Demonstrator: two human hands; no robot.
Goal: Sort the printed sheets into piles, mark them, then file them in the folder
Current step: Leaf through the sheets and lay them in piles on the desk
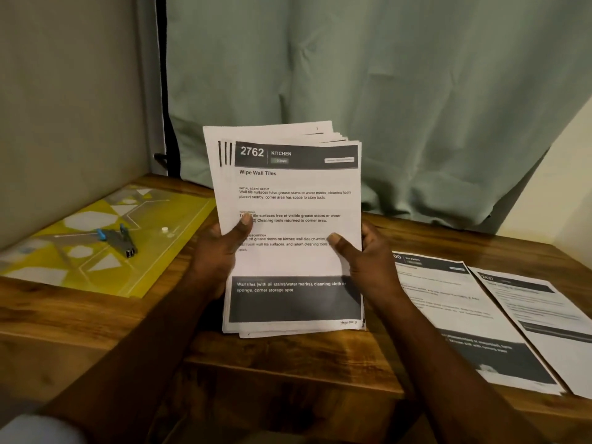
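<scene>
Head view: both hands hold a thick stack of printed sheets (293, 232) upright above a wooden table (282, 363). Left hand (221, 251) and right hand (362, 257) each curl round a side edge, thumbs pressed on the top page. Two sheets (499, 318) lie sorted at right. A yellow folder (105, 238) waits at left with a stapler (117, 238) on it. Sorting looks barely begun; marking and filing remain.

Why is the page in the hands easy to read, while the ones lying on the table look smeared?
Head view: the held stack sits central and sharp; the two flat sheets lie at the wide-angle edge, stretched and blurred; the light is dim and warm throughout.
</scene>
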